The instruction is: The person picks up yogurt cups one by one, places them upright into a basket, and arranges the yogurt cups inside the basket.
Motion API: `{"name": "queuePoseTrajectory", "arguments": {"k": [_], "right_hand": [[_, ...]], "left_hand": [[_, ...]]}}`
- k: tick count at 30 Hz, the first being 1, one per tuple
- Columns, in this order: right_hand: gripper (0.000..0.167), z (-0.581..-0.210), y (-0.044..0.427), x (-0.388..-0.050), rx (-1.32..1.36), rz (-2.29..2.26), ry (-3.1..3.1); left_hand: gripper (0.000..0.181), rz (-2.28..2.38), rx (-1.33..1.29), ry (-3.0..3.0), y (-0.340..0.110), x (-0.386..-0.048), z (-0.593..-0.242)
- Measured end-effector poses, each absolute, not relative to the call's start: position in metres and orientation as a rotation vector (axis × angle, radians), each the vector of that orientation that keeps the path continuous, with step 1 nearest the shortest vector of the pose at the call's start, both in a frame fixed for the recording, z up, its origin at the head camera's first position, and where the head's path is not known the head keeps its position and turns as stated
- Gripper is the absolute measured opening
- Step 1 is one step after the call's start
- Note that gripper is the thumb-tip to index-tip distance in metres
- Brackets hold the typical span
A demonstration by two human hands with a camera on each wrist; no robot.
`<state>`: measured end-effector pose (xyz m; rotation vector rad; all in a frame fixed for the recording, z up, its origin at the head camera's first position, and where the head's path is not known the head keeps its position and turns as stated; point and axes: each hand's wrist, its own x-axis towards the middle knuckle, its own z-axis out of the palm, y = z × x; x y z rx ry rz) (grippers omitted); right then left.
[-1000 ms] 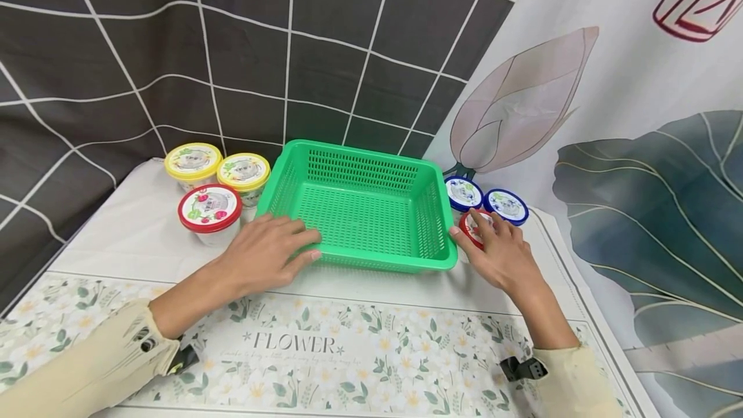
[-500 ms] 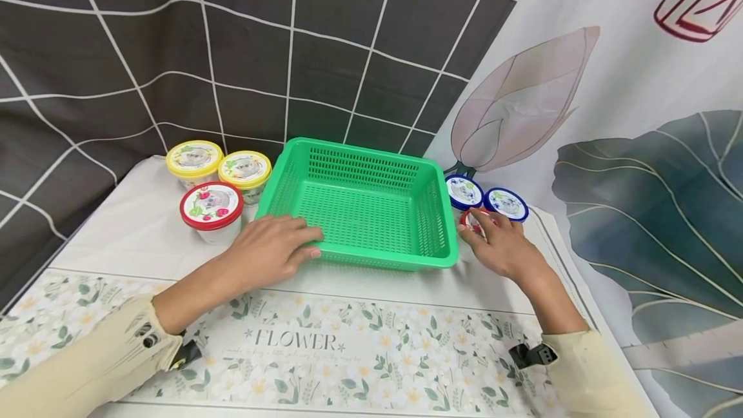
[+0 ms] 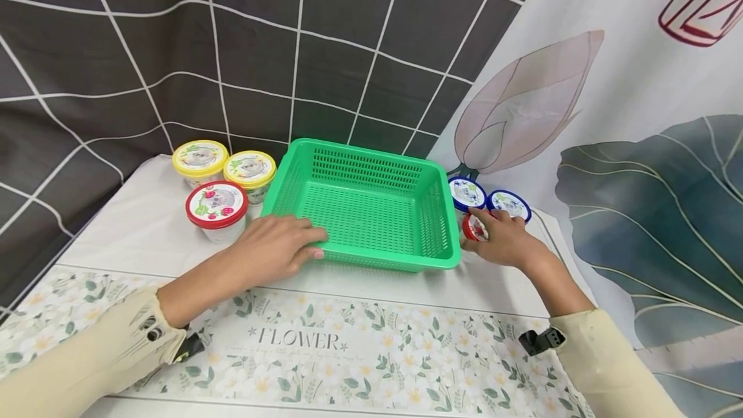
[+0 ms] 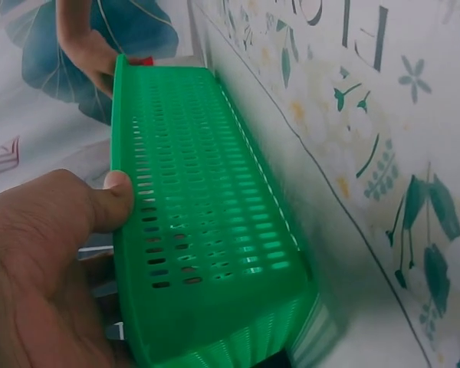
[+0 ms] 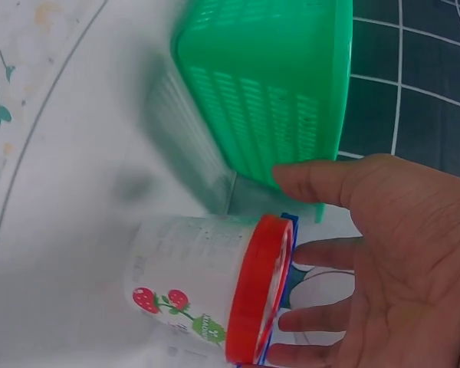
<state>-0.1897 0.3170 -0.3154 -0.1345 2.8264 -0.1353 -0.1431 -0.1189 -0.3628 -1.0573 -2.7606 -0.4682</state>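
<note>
A green basket [image 3: 371, 253] stands mid-table. My left hand [image 3: 277, 249] grips its near left rim; in the left wrist view the thumb of that hand [image 4: 50, 264] lies on the outer side of the rim, with fingers on the inside. At the basket's right end my right hand [image 3: 506, 242] is at a red-lidded cup [image 3: 475, 227]. In the right wrist view, the fingers of the right hand [image 5: 399, 261] are spread beside the cup's red lid [image 5: 257, 295], and the thumb is near the basket [image 5: 268, 100]; whether they touch is unclear.
Left of the basket are two yellow-lidded cups [image 3: 200, 157] and another red-lidded cup [image 3: 217, 206]. Behind the right hand are two blue-lidded cups [image 3: 467, 193]. A dark gridded cloth [image 3: 249, 50] hangs behind the table.
My right hand has turned and shifted slightly to the right over the red-lidded cup, uncovering more of its lid. The left hand stays on the basket's rim.
</note>
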Motion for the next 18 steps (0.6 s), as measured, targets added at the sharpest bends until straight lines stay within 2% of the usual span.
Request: {"name": "queuePoseTrajectory", "arguments": {"k": [18], "right_hand": [[0.077, -0.306, 0.315, -0.207, -0.193, -0.118, 2.753]], "left_hand": [[0.010, -0.395, -1.061, -2.883, -0.114, -0.147, -0.351]]}}
